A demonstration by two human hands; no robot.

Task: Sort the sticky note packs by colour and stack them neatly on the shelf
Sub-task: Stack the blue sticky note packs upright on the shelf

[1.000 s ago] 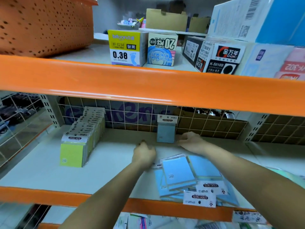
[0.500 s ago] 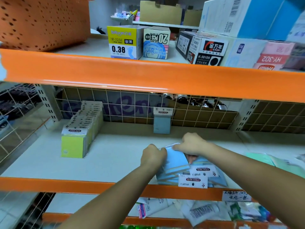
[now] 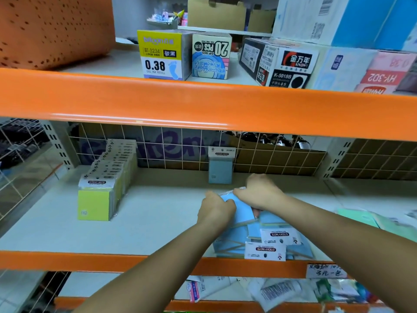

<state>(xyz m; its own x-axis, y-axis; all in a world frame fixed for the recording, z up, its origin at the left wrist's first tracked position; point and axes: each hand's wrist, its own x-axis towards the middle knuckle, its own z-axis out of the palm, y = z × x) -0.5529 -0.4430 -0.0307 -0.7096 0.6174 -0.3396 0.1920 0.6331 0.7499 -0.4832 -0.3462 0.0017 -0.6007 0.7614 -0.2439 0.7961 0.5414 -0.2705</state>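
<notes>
Packs of pale blue sticky notes in clear plastic wrap with white "STICKY NOTE" header cards lie in a loose, overlapping heap at the front edge of the grey middle shelf, at about 5 o'clock from the picture's centre. Both hands are close together at the far end of that heap: the left hand has its fingers curled round the left edge of the top blue pack, and the right hand grips the same pack's far edge from above, knuckles up. At 12 o'clock from the hands, just behind them, a single blue sticky note pack stands upright against the white wire grid back panel. Well apart at 9 o'clock, a row of yellow-green sticky note packs stands upright, front to back, running from mid-shelf to the grid. At 3 o'clock, near the right edge, some pale green flat packs lie blurred on the same shelf. A handwritten white price tag sits on the orange front beam below the blue heap. On the shelf above stand a yellow and white gel ink refill box, a cream and blue "20 PCS" box and a black and white "K-5018B" carton, with an orange perforated plastic basket at 10 o'clock.
</notes>
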